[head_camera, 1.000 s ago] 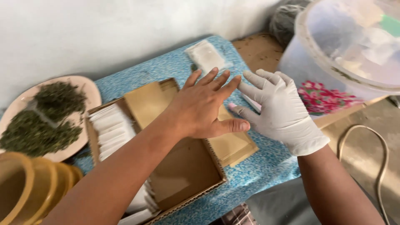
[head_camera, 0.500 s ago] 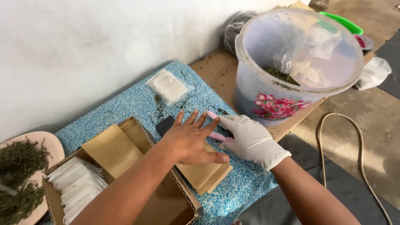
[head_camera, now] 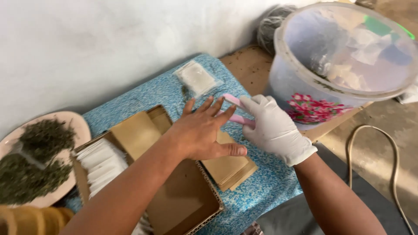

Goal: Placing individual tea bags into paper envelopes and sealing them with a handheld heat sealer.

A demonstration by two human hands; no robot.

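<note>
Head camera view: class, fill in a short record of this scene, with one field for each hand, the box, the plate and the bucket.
Left hand: bare left hand, fingers spread, above the brown paper envelopes
Right hand: white-gloved right hand touching a pink object
Box: cardboard box holding white sachets
Plate: pink plate of dried green leaves
Bucket: translucent plastic bucket with flower print

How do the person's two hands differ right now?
The right hand wears a white disposable glove; the left hand is bare. The right hand touches a slim pink object at its fingertips; the left hand lies flat, fingers spread, over the stack of brown paper envelopes. Both hover close together above the blue speckled tabletop.
</note>
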